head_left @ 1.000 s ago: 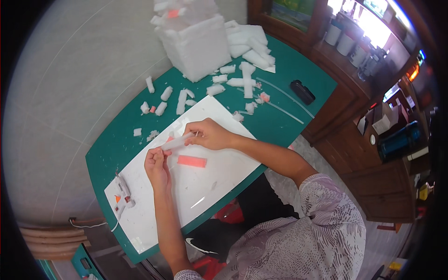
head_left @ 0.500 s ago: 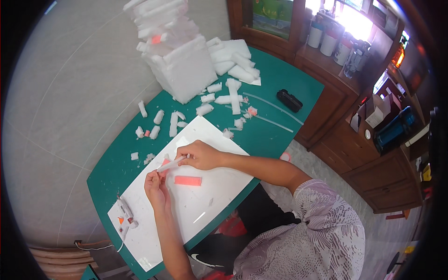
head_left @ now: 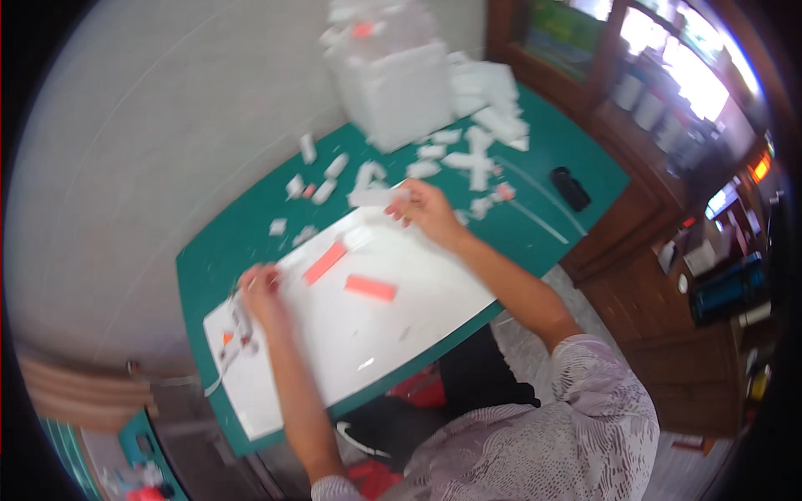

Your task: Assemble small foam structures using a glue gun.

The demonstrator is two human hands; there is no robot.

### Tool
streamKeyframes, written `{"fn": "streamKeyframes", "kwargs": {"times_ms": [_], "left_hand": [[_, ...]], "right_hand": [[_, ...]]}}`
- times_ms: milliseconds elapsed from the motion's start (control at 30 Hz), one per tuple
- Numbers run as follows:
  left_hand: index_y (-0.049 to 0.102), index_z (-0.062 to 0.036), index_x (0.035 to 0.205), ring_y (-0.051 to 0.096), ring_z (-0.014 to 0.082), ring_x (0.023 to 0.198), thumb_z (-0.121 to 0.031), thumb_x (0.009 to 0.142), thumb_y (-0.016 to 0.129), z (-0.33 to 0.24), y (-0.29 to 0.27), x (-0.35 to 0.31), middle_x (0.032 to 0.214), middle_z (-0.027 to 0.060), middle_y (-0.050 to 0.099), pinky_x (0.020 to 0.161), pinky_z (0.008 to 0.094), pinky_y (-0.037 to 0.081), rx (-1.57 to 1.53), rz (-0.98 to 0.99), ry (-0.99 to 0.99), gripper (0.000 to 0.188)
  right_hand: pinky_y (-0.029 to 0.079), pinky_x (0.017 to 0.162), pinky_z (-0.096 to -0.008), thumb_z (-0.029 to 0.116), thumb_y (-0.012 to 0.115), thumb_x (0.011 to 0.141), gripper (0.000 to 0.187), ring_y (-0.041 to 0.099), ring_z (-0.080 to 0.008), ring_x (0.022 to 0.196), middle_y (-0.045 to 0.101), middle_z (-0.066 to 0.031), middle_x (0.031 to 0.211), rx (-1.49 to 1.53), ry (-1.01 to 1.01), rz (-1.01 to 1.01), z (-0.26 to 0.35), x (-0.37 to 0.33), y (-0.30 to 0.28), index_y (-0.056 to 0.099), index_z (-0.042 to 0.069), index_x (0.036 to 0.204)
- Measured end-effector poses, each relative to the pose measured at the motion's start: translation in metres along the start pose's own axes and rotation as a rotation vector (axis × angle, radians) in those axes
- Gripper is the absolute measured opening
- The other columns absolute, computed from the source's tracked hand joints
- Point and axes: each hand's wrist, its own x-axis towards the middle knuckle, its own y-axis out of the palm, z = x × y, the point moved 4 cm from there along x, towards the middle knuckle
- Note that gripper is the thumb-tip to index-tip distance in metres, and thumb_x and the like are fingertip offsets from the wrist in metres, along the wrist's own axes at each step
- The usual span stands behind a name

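My right hand (head_left: 428,212) is out over the far edge of the white board (head_left: 434,288), pinching one end of a flat white strip (head_left: 376,198). My left hand (head_left: 262,289) is at the board's left part, beside the white glue gun (head_left: 241,321); motion smears its fingers, so its grip is unclear. Between my hands lie two pink strips on the board, one slanted (head_left: 325,263) and one nearer me (head_left: 370,288). A small white piece (head_left: 357,239) sits by the slanted one.
Several white foam pieces (head_left: 324,190) are scattered over the green table (head_left: 225,242) past the board. A stack of white foam blocks (head_left: 401,88) stands at the back. Toward the right lie clear glue sticks (head_left: 543,223) and a black case (head_left: 571,189).
My hands have parted. The right one has moved away from me with the white strip; the left has gone toward the glue gun. The whole view has shifted and blurred.
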Motion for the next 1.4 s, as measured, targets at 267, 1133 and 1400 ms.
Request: {"fn": "streamKeyframes", "kwargs": {"times_ms": [267, 1133, 1400], "left_hand": [[0.051, -0.0068, 0.088, 0.051, 0.0112, 0.058, -0.02, 0.1, 0.054, -0.014, 0.038, -0.024, 0.065, 0.005, 0.057, 0.06, 0.0252, 0.041, 0.021, 0.366, 0.041, 0.018], [0.053, -0.0072, 0.13, 0.059, 0.0346, 0.113, -0.001, 0.084, 0.055, -0.143, -0.238, -0.035, 0.129, 0.0183, 0.057, 0.093, 0.0424, 0.048, 1.338, -0.05, 0.375, 0.047], [0.05, -0.0072, 0.129, 0.058, 0.0382, 0.107, 0.004, 0.076, 0.058, -0.076, -0.129, -0.031, 0.12, 0.0188, 0.058, 0.086, 0.0446, 0.049, 1.627, 0.419, 0.42, 0.055]], "right_hand": [[0.046, 0.064, -0.0221, 0.019, 0.059, 0.095, 0.022, 0.057, -0.0077, 0.074, 0.068, -0.0067, 0.089, 0.082, 0.166, 0.1, 0.004, -0.001, 0.006, 0.058, 0.001, 0.109], [0.038, 0.063, -0.0194, 0.017, 0.06, 0.094, 0.02, 0.049, -0.0051, 0.067, 0.065, -0.0024, 0.084, -0.111, 0.134, 0.137, 0.002, -0.007, 0.02, 0.061, 0.002, 0.108], [0.046, 0.065, -0.0209, 0.008, 0.059, 0.093, 0.022, 0.057, -0.007, 0.073, 0.066, -0.0039, 0.088, -0.186, 0.071, 0.222, -0.012, -0.011, 0.034, 0.06, 0.006, 0.114]]}}
